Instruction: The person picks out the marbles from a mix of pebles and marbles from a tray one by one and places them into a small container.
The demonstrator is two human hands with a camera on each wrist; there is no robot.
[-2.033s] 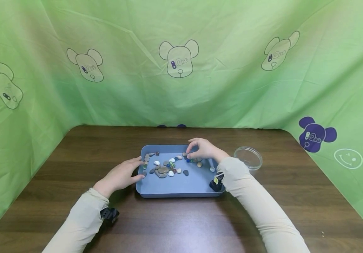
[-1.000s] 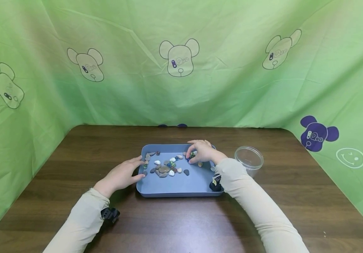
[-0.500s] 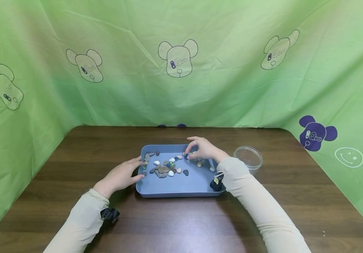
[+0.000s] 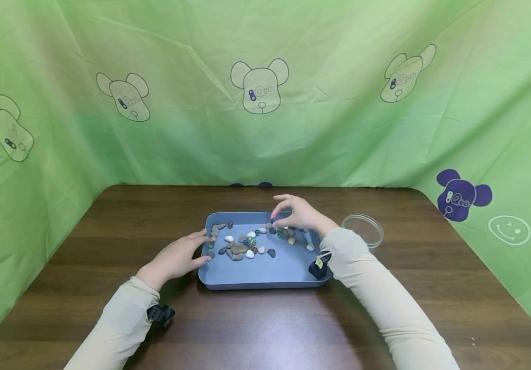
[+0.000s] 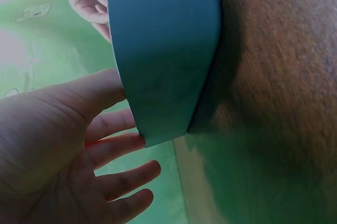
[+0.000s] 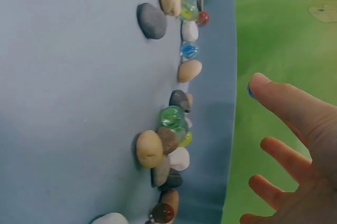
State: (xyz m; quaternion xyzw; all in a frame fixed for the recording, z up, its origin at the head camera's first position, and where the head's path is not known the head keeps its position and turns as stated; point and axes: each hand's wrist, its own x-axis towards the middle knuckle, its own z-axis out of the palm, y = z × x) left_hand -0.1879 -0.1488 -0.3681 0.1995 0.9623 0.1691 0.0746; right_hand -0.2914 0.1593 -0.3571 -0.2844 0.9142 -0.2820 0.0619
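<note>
"Over the far side of the tray [image 4: 265, 272], what has just changed with your right hand [image 4: 300, 213]?"

"It has come up. A second ago my fingers were down among the pebbles [image 4: 291, 240] at the far right; now I hold a blue marble [image 4: 272, 221] above them, pinched between thumb and forefinger, my other fingers spread away from it."

"Meaning what for the work?"

"I'd judge the picking out of this marble done, the putting down not yet."

"And your left hand [image 4: 177, 257]?"

"Unmoved at the tray's left edge, spread rather than gripping. The left wrist view adds what the head view can't: my thumb and two fingers reach the rim, while two more stay clear of it."

"Anything else only one view gives?"

"Right wrist: it sorts out the heap by the far wall, with a green marble [image 6: 172, 117] just beside a brown pebble [image 6: 167, 140]. My own marble is only a blue sliver at a fingertip. The clear jar [image 4: 363, 230], right of the tray, shows only from the head."
</note>
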